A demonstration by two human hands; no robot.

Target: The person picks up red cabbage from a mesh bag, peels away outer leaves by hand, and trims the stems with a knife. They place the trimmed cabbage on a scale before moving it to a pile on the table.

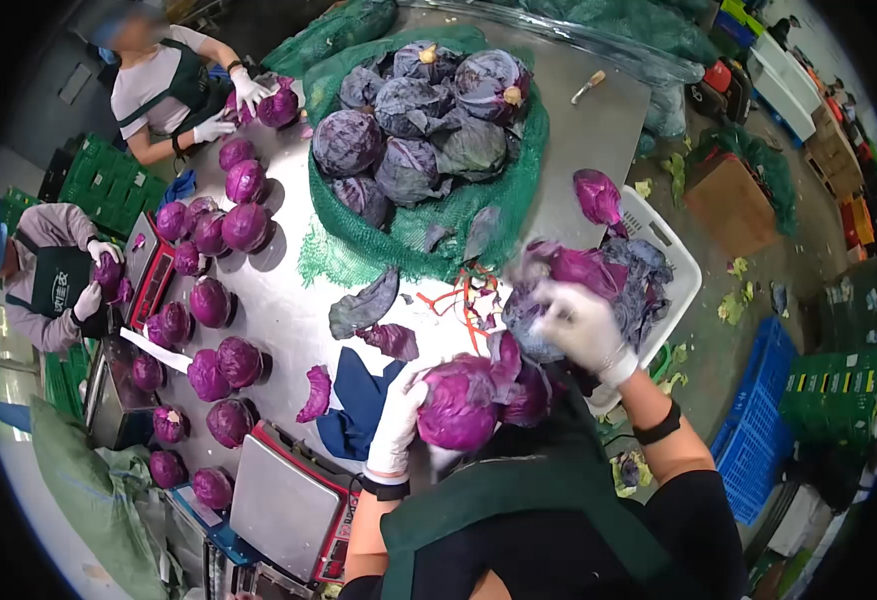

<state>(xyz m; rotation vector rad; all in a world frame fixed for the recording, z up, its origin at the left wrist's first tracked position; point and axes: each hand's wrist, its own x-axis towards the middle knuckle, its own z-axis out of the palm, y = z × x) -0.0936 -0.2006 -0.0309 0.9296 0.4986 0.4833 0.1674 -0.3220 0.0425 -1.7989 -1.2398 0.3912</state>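
Observation:
My left hand (397, 420), in a white glove, is closed round the left side of a purple cabbage (459, 403) at the table's near edge. A second purple cabbage (529, 395) sits just right of it, partly hidden by a loose leaf. My right hand (584, 325), gloved and blurred by motion, is raised over the dark outer leaves (644, 285) heaped in a white basket (684, 285); what its fingers hold, if anything, cannot be made out. Beyond my hands, a green net sack (409, 240) lies open around several untrimmed cabbages (414, 110).
Several peeled cabbages (247, 227) stand along the table's left side. Nearer are a scale (284, 505) and a blue cloth (359, 405). Two co-workers (164, 90) handle cabbages at the left. A knife (588, 87) lies at the back; a blue crate (756, 420) stands right.

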